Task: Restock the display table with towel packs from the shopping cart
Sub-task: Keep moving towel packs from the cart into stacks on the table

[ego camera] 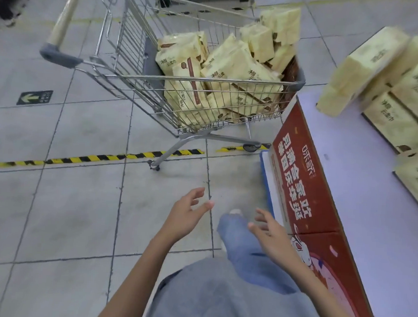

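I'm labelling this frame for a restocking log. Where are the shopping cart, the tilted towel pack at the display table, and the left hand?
shopping cart [146,92], head view, near wire wall.
tilted towel pack [353,71], head view, its long side.
left hand [185,217], head view, its middle.

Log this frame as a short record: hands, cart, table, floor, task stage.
left hand: open, empty, over the floor
right hand: open, empty, beside the red side panel
cart: towel packs piled loosely inside
table: stacked packs at the far right; a tilted pack, blurred, at the stack's left
floor: striped tape runs under the cart
stage: packs left in the cart; neither hand holds one
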`<state>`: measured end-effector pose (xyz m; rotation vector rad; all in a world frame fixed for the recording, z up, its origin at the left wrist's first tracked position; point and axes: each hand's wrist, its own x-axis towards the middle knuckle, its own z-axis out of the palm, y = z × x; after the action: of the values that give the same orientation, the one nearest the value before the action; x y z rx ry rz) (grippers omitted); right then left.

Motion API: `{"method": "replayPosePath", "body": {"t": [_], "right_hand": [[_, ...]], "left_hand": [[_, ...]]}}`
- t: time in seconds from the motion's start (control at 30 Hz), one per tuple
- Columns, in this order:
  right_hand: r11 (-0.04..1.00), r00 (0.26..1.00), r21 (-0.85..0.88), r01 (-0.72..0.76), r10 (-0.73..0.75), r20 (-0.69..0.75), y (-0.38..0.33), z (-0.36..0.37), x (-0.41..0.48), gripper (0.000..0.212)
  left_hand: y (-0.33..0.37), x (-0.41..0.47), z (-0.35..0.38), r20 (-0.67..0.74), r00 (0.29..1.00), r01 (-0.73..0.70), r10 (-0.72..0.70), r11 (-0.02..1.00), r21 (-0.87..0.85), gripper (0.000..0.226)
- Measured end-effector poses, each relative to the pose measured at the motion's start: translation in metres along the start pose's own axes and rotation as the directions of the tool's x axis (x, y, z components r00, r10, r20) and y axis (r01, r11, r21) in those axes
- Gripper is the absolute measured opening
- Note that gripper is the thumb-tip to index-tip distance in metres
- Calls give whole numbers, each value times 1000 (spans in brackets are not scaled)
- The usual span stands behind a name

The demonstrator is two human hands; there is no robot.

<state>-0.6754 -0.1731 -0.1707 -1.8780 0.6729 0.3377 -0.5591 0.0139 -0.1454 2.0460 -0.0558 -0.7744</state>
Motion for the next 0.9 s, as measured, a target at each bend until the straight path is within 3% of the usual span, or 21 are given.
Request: {"method": "replayPosePath", "body": {"t": [0.53, 0.7, 0.9], "right_hand": [[992, 993, -70, 101, -96, 74, -142, -99, 247, 50], [993, 994, -64, 101, -98, 48, -170, -112, 302, 50], [994, 993, 0, 109, -109, -42, -206, -133, 359, 48]], "left_hand": [[81, 167, -38, -118, 980, 140, -160, 977, -162, 41], [115, 223, -51, -111, 984, 114, -137, 974, -195, 38], [181, 316, -80, -64, 998, -32, 19, 976, -213, 34]]}}
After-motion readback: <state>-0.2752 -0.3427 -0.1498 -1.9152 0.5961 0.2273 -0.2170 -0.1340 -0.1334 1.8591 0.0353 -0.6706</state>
